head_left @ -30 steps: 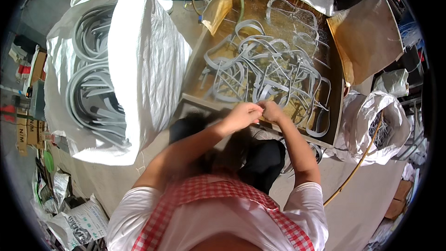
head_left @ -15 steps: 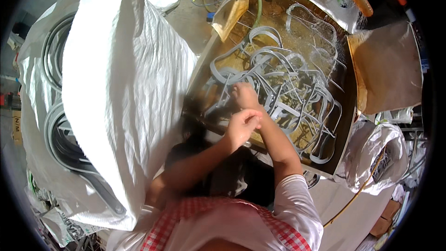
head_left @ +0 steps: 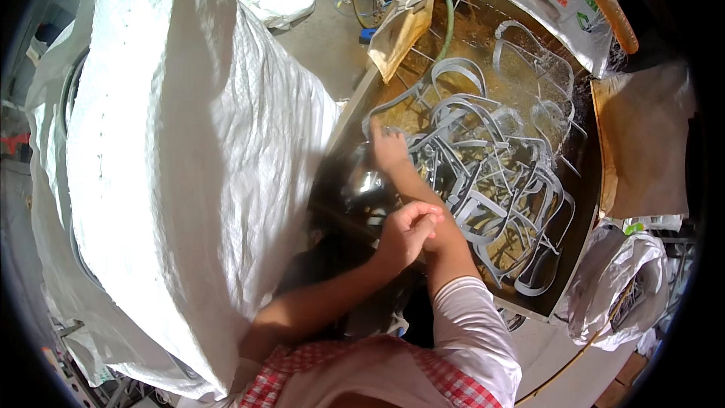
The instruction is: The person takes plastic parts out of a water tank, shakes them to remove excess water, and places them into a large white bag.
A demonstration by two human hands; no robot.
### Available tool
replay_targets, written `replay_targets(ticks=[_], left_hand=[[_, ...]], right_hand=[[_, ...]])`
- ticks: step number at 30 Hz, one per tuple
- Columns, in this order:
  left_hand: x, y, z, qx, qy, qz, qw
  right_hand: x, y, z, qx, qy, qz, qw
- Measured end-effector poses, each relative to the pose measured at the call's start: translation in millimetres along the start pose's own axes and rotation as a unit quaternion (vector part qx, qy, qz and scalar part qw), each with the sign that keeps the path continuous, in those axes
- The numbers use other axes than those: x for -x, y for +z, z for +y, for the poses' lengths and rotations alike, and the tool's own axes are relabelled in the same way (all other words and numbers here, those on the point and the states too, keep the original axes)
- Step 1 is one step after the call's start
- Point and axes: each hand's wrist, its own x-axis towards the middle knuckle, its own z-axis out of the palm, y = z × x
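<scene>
My right hand (head_left: 389, 149) reaches over the left side of a shallow water-filled metal tray (head_left: 588, 257). Its fingers are apart at the bent end of a grey strip (head_left: 393, 102), touching or just above it. Beside my right hand lies a tangled heap of looped grey strips (head_left: 483, 159), wet and partly under water. My left hand (head_left: 408, 236) is closed, its fingers curled toward the thumb, by my right forearm. No object shows in it.
A large white woven sack (head_left: 226, 143) stands on the left, up against the tray. Behind the tray's left corner hang a stained flap (head_left: 408, 19) and a green hose (head_left: 448, 23). Brown board (head_left: 646, 136) and a white bag (head_left: 623, 279) are on the right.
My right hand has moved from the heap's near left to the bent end of the strip, its fingers spreading. My left hand stays curled by the right forearm. The whole view has shifted slightly.
</scene>
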Motion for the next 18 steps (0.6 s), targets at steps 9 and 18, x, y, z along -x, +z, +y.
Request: replay_targets(ticks=[9,18], left_hand=[[1.7,0.6,-4.4,0.004,-0.034,0.005,0.999],[5.2,2.0,-10.4,0.017,-0.068,-0.063,0.996]], right_hand=[[41.6,-73.1,28.3,-0.036,0.144,-0.440,0.886],[110.7,-81.4,81.4,0.050,-0.018,-0.352,0.934]])
